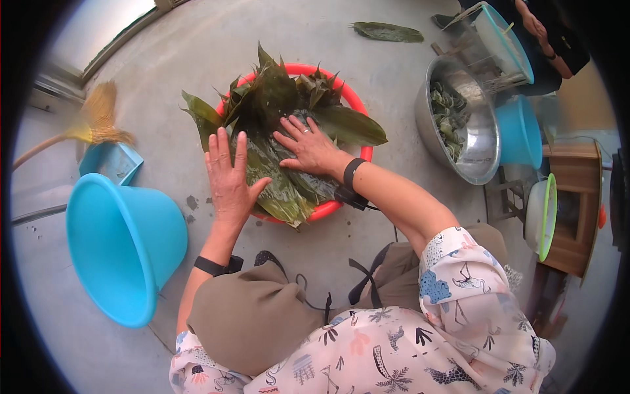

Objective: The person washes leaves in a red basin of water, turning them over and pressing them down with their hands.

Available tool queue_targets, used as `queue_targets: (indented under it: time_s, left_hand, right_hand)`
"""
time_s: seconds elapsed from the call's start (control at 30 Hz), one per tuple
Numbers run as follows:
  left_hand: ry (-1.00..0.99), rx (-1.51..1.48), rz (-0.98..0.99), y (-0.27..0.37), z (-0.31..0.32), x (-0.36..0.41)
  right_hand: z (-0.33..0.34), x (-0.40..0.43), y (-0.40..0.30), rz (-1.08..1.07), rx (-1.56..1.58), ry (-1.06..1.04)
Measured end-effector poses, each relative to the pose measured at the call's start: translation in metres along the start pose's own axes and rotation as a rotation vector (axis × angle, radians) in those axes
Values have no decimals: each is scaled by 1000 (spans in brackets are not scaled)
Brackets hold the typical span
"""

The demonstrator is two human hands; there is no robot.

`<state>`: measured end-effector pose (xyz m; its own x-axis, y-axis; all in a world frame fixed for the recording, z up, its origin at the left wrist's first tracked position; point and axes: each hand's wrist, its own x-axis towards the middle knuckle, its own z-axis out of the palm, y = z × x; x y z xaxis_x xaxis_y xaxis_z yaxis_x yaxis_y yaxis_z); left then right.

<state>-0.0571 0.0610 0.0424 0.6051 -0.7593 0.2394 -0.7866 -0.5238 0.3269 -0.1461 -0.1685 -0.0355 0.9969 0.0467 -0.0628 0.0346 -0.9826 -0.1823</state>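
A red plastic basin (362,101) stands on the floor before me, heaped with long wet green leaves (270,172) whose pointed tips stick out past its rim. My left hand (229,180) is at the heap's left edge, fingers spread and pointing away from me; whether it touches the leaves I cannot tell. Over the middle of the heap, my right hand (307,147) lies palm down with fingers apart, a ring on one finger. Neither hand grips anything. Each wrist wears a black band. The hands and leaves hide the inside of the basin.
A blue tub (167,226) lies tilted at left, near a blue dustpan (133,160) and broom (101,111). At right, a metal basin (485,143) holds leaf-wrapped bundles (448,118). Beyond are more basins and a co-worker's hand (534,24). One leaf (389,32) lies on the floor.
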Motion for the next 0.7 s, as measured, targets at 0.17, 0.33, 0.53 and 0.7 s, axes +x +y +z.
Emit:
queue_targets:
  time_s: [0.17,0.33,0.53,0.7]
  left_hand:
    - [-263,94,135,-2,13,18]
    - [-520,111,38,-9,41,27]
    - [-744,65,-42,-10,63,41]
    - [-703,119,160,-6,51,42]
  right_hand:
    - [12,3,6,-39,9,44]
    - [19,16,24,-52,51,60]
    - [2,30,22,-7,-26,-153]
    - [-1,9,15,-20,71,-99]
